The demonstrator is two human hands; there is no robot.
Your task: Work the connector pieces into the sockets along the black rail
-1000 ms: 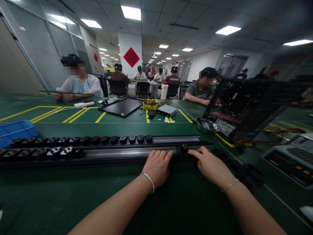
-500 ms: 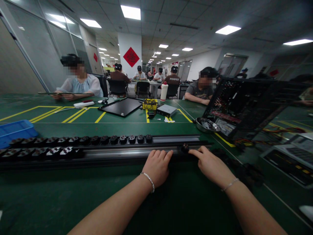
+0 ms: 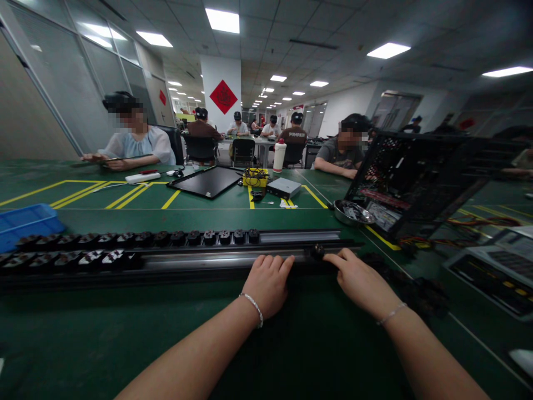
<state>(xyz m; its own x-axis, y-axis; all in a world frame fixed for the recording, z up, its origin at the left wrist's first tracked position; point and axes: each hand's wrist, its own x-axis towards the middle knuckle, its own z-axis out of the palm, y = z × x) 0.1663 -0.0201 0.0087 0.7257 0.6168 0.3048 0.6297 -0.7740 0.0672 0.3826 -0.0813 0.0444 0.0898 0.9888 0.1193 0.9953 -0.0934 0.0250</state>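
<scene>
Two long metal rails (image 3: 208, 260) lie across the green table in front of me, each carrying a row of small black sockets (image 3: 137, 239) on its left part. My left hand (image 3: 268, 282) rests on the near rail with fingers curled over its edge. My right hand (image 3: 361, 280) lies just to the right, its fingertips touching a small black socket piece (image 3: 318, 251) sitting on the near rail. A bracelet is on each wrist.
A blue bin (image 3: 25, 221) stands at the far left. An open black computer case (image 3: 416, 180) and a metal bowl (image 3: 350, 213) are at the right, with cables beside them. A dark flat panel (image 3: 208, 181), a yellow box (image 3: 255, 177) and seated people lie beyond.
My right hand and the black socket piece have shifted slightly to the right along the rail. My left hand has stayed put.
</scene>
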